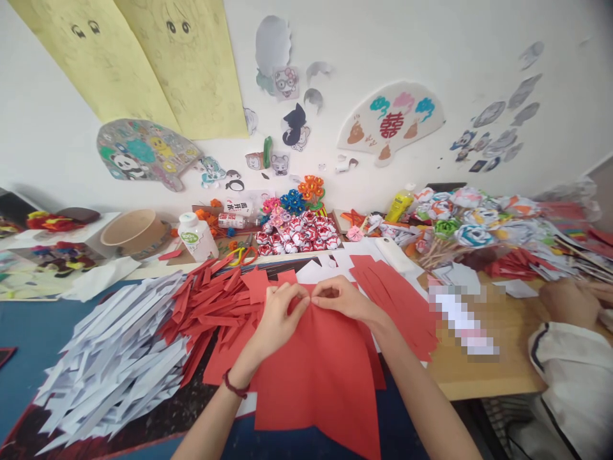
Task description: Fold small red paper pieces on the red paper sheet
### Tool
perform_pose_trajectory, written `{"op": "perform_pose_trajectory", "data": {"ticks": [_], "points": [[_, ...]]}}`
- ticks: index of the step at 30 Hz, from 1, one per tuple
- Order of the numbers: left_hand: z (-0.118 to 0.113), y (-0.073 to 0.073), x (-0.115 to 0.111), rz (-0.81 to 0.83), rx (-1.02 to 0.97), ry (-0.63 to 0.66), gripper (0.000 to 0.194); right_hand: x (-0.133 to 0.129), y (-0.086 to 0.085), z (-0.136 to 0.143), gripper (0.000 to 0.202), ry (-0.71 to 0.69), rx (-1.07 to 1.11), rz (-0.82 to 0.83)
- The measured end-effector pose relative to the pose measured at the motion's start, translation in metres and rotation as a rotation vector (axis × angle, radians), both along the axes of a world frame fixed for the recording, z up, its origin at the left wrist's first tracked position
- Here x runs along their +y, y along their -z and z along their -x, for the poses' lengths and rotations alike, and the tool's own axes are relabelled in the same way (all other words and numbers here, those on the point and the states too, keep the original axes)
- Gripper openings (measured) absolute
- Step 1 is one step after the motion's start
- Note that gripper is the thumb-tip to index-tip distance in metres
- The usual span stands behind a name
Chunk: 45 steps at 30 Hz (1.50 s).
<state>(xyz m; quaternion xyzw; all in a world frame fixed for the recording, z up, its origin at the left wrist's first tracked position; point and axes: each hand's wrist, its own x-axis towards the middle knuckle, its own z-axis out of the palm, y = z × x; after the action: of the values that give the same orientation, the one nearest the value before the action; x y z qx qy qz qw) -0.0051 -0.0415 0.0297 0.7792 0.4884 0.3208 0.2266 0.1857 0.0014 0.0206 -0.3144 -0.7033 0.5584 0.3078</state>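
Note:
A large sheet of red paper (pixel 316 377) with a crease down its middle hangs toward me over the table's front. My left hand (pixel 286 313) pinches its top edge near the crease, thumb against fingertips. Just to the right, my right hand (pixel 342 297) pinches the same edge, and the fingertips of both hands almost meet. More red paper lies beneath the sheet. To the left is a heap of folded red paper strips (pixel 215 297). A stack of cut red paper (pixel 395 300) lies to the right of my right hand.
Folded white paper strips (pixel 115 364) are heaped at left. Behind stand a white bottle (pixel 197 236), scissors (pixel 243 255) and red-and-white paper flowers (pixel 299 233). A wrapped flower bunch (pixel 472 220) lies at back right. Another person's sleeve (pixel 572 377) is at far right.

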Motion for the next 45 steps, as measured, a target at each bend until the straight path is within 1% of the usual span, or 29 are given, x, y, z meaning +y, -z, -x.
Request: {"op": "perform_pose_trajectory", "data": {"ticks": [2,5,7,9,10,12,14,16,18,20,22,24,30,36,41,45], "points": [[0.000,-0.001,0.001,0.009,-0.014,-0.003,0.021,-0.001,-0.002,-0.001,0.022,0.010,-0.001,0.003],[0.005,-0.003,0.003,0.012,0.030,-0.045,0.020,0.000,-0.007,-0.007,0.024,0.025,-0.075,-0.075],[0.014,-0.004,0.006,0.007,0.100,-0.115,0.018,0.004,-0.011,-0.012,0.022,0.049,-0.174,-0.165],[0.024,-0.001,0.009,0.021,0.162,-0.220,0.018,0.009,-0.010,-0.016,0.020,0.113,-0.303,-0.276],[0.029,0.001,0.011,0.050,0.169,-0.280,0.018,0.011,-0.008,-0.017,0.018,0.155,-0.379,-0.346],[0.036,0.009,0.015,0.128,0.118,-0.388,0.020,0.014,0.001,-0.015,0.017,0.247,-0.549,-0.512],[0.037,0.019,0.018,0.209,0.061,-0.444,0.021,0.013,0.015,-0.008,0.015,0.361,-0.712,-0.675],[0.032,0.027,0.019,0.263,0.098,-0.482,0.023,0.008,0.033,0.002,0.010,0.511,-0.825,-0.752],[0.026,0.033,0.018,0.284,0.202,-0.505,0.028,0.003,0.051,0.012,0.008,0.601,-0.876,-0.731],[0.019,0.035,0.017,0.286,0.292,-0.514,0.034,0.001,0.066,0.017,0.015,0.643,-0.870,-0.674],[0.015,0.035,0.016,0.289,0.341,-0.512,0.038,0.002,0.075,0.018,0.018,0.657,-0.858,-0.638],[0.013,0.035,0.016,0.292,0.363,-0.498,0.038,0.006,0.081,0.015,0.019,0.667,-0.843,-0.612],[0.019,0.041,0.012,0.291,0.388,-0.495,0.033,0.011,0.085,0.012,0.020,0.683,-0.817,-0.570],[0.022,0.048,0.004,0.271,0.374,-0.496,0.034,0.008,0.082,0.018,0.019,0.693,-0.871,-0.567],[0.022,0.055,-0.002,0.253,0.364,-0.493,0.038,0.008,0.082,0.020,0.021,0.698,-0.913,-0.575],[0.022,0.055,-0.009,0.235,0.345,-0.506,0.039,0.009,0.082,0.021,0.020,0.696,-0.925,-0.581]]}}
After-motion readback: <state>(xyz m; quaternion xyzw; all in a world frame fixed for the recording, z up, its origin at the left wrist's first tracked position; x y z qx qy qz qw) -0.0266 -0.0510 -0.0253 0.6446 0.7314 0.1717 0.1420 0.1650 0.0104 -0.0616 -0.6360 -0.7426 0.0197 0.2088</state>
